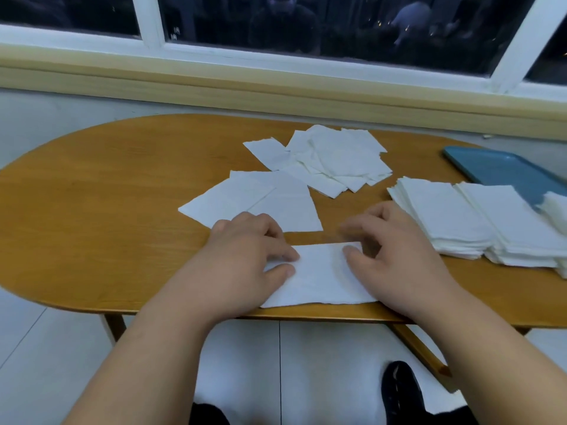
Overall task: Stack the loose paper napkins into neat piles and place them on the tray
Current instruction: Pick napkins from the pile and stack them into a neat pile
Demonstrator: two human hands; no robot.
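A white paper napkin (319, 277) lies flat near the table's front edge. My left hand (245, 256) holds its left side between thumb and fingers. My right hand (395, 253) presses its right side with the thumb, its fingers blurred above the far edge. Two loose napkins (260, 200) lie just beyond, and a scattered heap of napkins (331, 161) sits farther back. Two neat napkin piles (466, 222) stand at the right beside the blue tray (503, 170). Another pile (557, 207) rests on the tray's near end at the frame edge.
The oval wooden table (107, 210) stands against a wall under a window sill (276, 90). White floor tiles and my dark shoe (402, 391) show below the front edge, with a wooden table leg (423, 351) to the right.
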